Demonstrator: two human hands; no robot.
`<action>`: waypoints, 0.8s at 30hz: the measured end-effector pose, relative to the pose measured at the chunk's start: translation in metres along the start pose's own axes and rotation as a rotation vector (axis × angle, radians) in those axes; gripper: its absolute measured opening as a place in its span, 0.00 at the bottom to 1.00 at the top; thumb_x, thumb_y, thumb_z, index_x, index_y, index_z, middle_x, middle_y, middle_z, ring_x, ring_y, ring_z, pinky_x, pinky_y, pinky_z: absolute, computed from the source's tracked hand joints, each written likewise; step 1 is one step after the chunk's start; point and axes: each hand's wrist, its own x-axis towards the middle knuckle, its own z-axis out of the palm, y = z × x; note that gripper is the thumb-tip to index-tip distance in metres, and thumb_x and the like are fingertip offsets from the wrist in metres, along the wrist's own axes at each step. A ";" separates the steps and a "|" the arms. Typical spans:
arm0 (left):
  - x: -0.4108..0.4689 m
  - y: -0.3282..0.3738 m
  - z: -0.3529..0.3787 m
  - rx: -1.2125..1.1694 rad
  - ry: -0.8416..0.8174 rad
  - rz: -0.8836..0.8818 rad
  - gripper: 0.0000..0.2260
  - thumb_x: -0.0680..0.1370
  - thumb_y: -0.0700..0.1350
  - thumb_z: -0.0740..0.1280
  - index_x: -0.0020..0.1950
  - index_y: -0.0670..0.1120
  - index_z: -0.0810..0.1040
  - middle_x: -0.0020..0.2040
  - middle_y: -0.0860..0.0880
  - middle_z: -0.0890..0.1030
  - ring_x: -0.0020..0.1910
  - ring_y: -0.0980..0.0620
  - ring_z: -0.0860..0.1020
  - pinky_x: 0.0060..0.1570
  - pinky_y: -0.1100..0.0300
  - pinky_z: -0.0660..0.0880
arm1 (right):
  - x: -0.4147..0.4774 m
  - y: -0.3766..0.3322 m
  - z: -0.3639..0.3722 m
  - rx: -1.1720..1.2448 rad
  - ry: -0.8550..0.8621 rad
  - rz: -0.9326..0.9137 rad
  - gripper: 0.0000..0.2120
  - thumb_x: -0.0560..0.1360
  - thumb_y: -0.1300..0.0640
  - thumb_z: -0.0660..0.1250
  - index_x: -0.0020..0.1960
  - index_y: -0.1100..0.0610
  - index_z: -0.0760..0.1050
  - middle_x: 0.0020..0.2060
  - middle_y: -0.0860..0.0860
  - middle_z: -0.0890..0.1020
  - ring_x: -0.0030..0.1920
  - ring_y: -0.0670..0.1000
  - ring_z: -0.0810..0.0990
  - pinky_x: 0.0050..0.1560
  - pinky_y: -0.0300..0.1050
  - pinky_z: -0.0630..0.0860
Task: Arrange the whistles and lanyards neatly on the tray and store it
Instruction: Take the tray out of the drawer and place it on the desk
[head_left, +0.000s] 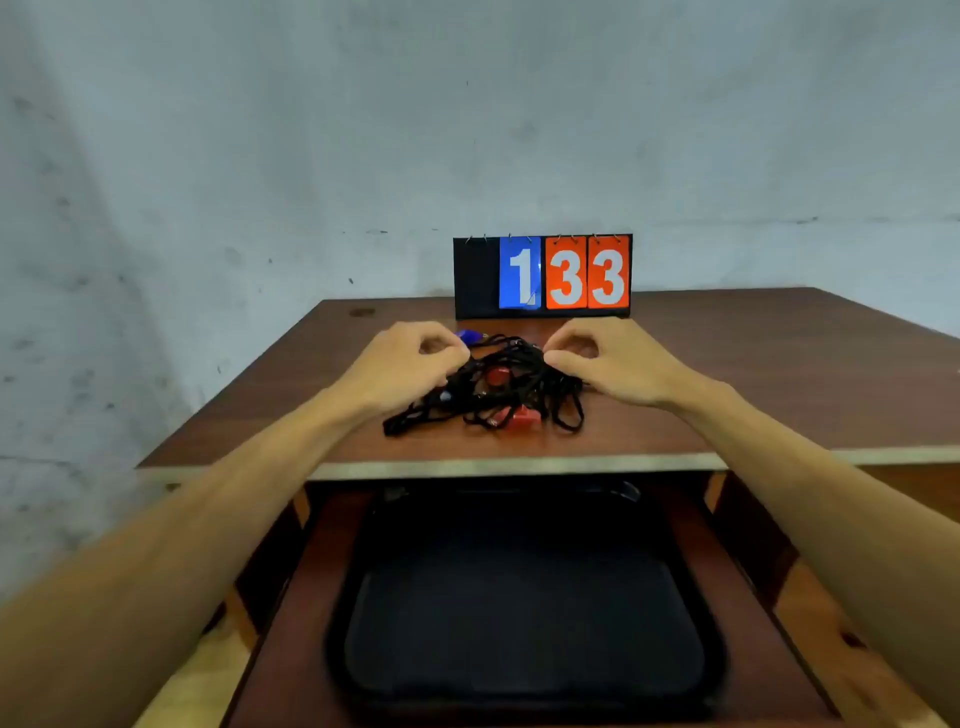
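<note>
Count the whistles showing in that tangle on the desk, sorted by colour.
Red whistles: 2
Blue whistles: 1
Total: 3 in view. The black lanyards are piled over them, so more may be hidden underneath.

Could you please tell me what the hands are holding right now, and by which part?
Both appear to pinch the tangled black lanyards: the left hand at the pile's left edge, the right hand at its right edge.
</note>
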 end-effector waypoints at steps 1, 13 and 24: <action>-0.012 -0.004 0.005 -0.036 0.003 -0.031 0.08 0.78 0.50 0.64 0.51 0.51 0.81 0.46 0.54 0.83 0.42 0.57 0.82 0.41 0.65 0.73 | -0.012 0.000 0.004 0.003 0.004 0.014 0.09 0.77 0.50 0.64 0.54 0.52 0.78 0.50 0.45 0.81 0.49 0.42 0.78 0.46 0.28 0.69; -0.118 -0.090 0.066 0.083 0.042 -0.289 0.02 0.77 0.44 0.65 0.47 0.49 0.78 0.39 0.51 0.79 0.46 0.50 0.79 0.44 0.59 0.71 | -0.132 0.051 0.074 -0.013 0.103 0.438 0.06 0.77 0.52 0.65 0.43 0.52 0.76 0.37 0.47 0.79 0.41 0.50 0.79 0.43 0.46 0.75; -0.133 -0.147 0.089 0.412 0.064 -0.493 0.11 0.81 0.48 0.59 0.55 0.40 0.74 0.51 0.40 0.78 0.47 0.39 0.78 0.44 0.50 0.76 | -0.161 0.069 0.097 -0.245 -0.029 0.790 0.13 0.79 0.55 0.60 0.60 0.62 0.67 0.56 0.61 0.76 0.54 0.62 0.76 0.44 0.49 0.71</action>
